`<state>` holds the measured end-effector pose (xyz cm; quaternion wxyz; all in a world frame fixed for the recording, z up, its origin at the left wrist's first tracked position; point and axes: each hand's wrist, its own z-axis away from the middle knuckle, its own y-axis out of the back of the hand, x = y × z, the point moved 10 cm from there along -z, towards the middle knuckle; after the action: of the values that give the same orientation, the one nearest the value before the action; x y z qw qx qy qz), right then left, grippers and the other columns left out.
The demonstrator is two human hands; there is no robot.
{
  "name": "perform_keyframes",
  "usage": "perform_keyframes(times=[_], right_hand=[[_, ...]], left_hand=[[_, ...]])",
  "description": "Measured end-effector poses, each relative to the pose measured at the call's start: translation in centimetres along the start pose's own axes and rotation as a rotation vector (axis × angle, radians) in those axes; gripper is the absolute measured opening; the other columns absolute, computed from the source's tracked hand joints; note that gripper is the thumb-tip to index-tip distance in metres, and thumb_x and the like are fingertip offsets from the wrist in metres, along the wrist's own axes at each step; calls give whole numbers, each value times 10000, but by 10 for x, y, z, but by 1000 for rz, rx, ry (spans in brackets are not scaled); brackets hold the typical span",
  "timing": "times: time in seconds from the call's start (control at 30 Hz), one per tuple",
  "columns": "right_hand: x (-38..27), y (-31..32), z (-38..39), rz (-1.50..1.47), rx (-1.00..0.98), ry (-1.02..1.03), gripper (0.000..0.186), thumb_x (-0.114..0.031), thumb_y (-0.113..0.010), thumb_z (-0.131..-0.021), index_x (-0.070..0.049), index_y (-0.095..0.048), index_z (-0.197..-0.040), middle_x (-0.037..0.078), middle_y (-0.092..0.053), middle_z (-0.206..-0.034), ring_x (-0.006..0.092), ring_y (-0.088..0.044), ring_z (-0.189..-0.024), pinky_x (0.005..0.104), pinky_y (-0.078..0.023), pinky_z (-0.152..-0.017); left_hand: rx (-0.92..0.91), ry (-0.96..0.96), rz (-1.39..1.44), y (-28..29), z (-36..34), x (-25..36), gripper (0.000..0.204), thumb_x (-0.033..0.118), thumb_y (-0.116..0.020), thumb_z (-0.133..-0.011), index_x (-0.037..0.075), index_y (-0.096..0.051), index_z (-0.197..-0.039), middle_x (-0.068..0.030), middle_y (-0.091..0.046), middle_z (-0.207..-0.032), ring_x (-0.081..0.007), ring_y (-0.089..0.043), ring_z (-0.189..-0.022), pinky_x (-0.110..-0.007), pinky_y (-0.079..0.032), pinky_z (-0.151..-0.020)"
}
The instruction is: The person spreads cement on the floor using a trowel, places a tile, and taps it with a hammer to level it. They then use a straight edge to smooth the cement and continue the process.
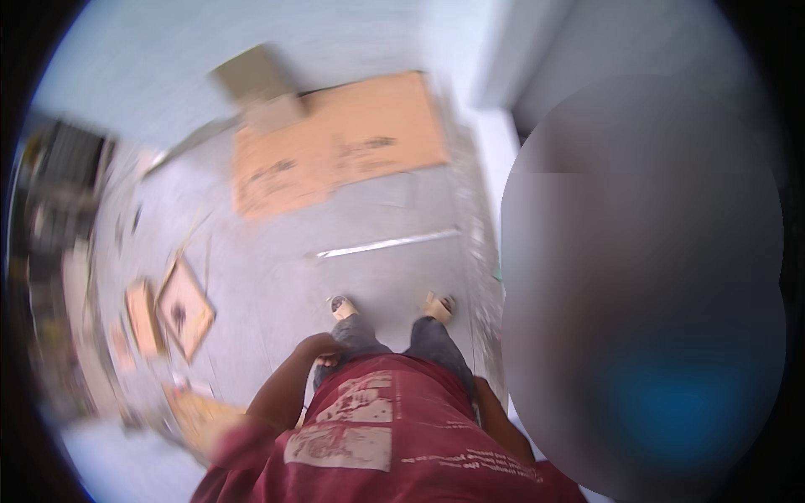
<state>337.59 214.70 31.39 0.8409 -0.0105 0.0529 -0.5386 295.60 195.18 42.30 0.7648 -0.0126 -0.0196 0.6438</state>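
Observation:
My left hand [325, 346] hangs beside my left thigh, next to the dark trousers [360, 333]. Its fingers look curled in, and nothing shows in them. On the other side my right arm [501, 423] hangs close along my body. The right hand itself is hidden behind my hip. I stand upright on a grey floor [277, 281]. A pale strip [390, 243] lies across the floor ahead of my feet.
Ahead, a large flat cardboard sheet [344, 151] rests near the wall, with a smaller cardboard piece [256, 74] at its far left. Left lie a diamond-shaped cardboard piece [186, 308] and a narrow cardboard box [145, 318]. Blurred dark stacks [71, 168] stand far left. A smeared patch hides the right side.

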Motion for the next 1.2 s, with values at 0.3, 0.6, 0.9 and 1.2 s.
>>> perform_keyframes(times=[0.3, 0.6, 0.9, 1.2], right_hand=[[-106, -135, -7, 607, -110, 191, 512, -367, -528, -900, 28, -584, -1219, 201, -633, -1193, 375, -603, -1097, 480, -454, -978], [-101, -427, 58, 626, -492, 4, 617, -476, -392, -960, -22, -467, -1371, 203, -526, -1366, 390, -534, -1212, 519, -386, -1066], [-100, -597, -10, 1359, -246, -238, 588, -449, -435, -969, 18, -489, -1323, 193, -559, -1315, 358, -567, -1166, 503, -455, -998], [-131, -921, -97, 2335, -196, 91, 524, -358, -558, -930, 92, -567, -1198, 211, -657, -1092, 343, -675, -910, 457, -574, -782]], left_hand=[[252, -357, -58, -2, 20, -137, 727, 648, -531, -835, -30, -700, -1035, -242, -673, -1088, -373, -635, -1023, -428, -472, -909], [-47, -827, 1363, 61, 107, -267, 571, 581, -549, -919, 27, -685, -941, -71, -641, -762, -160, -651, -724, -306, -557, -673], [92, -359, 827, 80, 10, -345, 783, 819, -497, -779, 52, -646, -747, -68, -570, -680, -171, -558, -636, -310, -449, -542], [413, -5, 1478, 111, -98, -557, 696, 606, -571, -868, -28, -625, -1148, -165, -662, -1015, -292, -654, -862, -425, -540, -689]])
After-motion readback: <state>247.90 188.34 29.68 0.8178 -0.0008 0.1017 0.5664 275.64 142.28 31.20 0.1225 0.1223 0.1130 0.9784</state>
